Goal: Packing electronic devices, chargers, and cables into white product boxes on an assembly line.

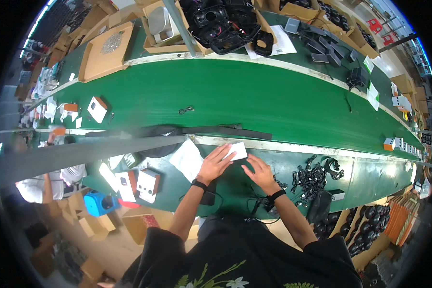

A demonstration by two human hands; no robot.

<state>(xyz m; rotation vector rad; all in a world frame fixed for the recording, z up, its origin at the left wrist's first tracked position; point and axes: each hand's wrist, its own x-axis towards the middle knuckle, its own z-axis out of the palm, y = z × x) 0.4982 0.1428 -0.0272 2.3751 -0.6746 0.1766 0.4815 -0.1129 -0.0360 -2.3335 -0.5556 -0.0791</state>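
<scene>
My left hand (216, 164) lies over the left end of a small white rectangular piece (237, 150) at the near edge of the workbench, its fingers closed on it. Whether the piece is a card, a booklet or a flat box I cannot tell. Just right of it hovers my right hand (260, 173), fingers apart and bent, holding nothing. A crumpled white bag (187, 158) lies left of my left hand. Beneath my left wrist is a dark flat object (208, 194), partly covered by the arm.
A green conveyor belt (216, 96) runs across beyond the bench. Tangled black cables (312, 181) lie at right, beside a black pouch (319, 207). White-and-orange boxes (148, 184) stand at left. A grey strap or bar (91, 156) crosses the left side. Another person (38, 188) is at far left.
</scene>
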